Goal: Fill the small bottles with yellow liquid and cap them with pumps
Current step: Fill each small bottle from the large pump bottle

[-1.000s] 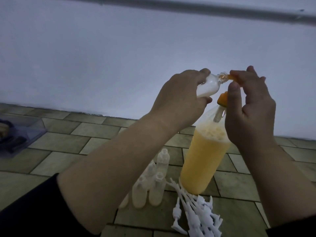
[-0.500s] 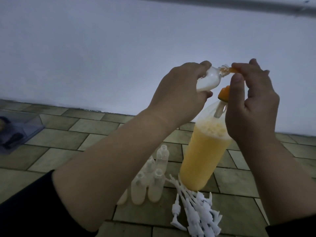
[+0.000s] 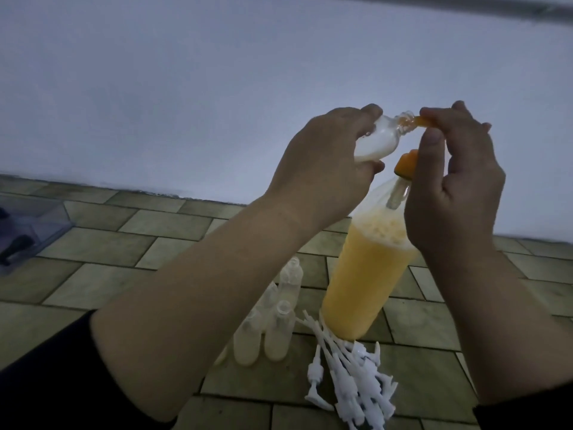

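Note:
My left hand [image 3: 322,162] grips a small clear bottle [image 3: 169,139], tilted with its mouth toward the right. My right hand [image 3: 455,181] pinches an orange spout [image 3: 516,121] whose tip sits at the small bottle's mouth. Under both hands stands a large bottle of yellow liquid [image 3: 366,274] with an orange pump top [image 3: 406,164]. Several small empty bottles [image 3: 273,318] stand on the tiled floor left of it. A heap of white pumps [image 3: 350,380] lies in front.
A white wall [image 3: 217,88] rises behind the tiled floor [image 3: 130,243]. A clear plastic container [image 3: 28,228] with dark items sits at the far left edge.
Both hands with the small bottle and spout have shifted slightly upward in view; the grips look the same.

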A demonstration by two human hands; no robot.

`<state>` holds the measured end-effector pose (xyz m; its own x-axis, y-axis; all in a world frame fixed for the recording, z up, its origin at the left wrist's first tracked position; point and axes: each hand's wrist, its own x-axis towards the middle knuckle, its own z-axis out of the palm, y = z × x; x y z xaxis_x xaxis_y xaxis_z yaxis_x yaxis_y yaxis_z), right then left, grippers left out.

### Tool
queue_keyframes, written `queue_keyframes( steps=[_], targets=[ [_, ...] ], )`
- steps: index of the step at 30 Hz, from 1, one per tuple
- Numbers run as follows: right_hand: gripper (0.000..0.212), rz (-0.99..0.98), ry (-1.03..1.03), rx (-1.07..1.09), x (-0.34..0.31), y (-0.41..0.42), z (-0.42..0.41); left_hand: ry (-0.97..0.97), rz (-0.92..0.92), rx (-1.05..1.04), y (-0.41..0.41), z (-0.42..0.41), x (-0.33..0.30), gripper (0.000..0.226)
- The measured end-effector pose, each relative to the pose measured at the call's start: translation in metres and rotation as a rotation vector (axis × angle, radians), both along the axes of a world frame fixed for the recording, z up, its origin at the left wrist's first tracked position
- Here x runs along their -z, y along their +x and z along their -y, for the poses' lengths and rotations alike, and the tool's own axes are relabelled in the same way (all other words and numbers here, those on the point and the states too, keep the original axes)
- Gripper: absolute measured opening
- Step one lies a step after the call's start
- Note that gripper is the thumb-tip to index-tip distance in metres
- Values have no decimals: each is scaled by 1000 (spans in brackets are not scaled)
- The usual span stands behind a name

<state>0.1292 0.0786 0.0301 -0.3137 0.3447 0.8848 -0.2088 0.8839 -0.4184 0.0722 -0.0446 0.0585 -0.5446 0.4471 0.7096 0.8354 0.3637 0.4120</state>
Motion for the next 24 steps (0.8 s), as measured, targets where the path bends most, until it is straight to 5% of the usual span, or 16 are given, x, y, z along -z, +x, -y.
queue_keyframes(
  steps=[8, 17, 24],
  targets=[
    [44, 121, 15, -13, 1, 1, -1, -16, 81, -8, -1, 2, 6, 51],
    [48, 266, 72, 19, -17, 11, -2, 100, 394, 101, -13, 22, -4, 47],
    [49, 333, 128, -8, -23, 16, -10, 426, 565, 44, -28, 118, 27, 40]
  ],
)
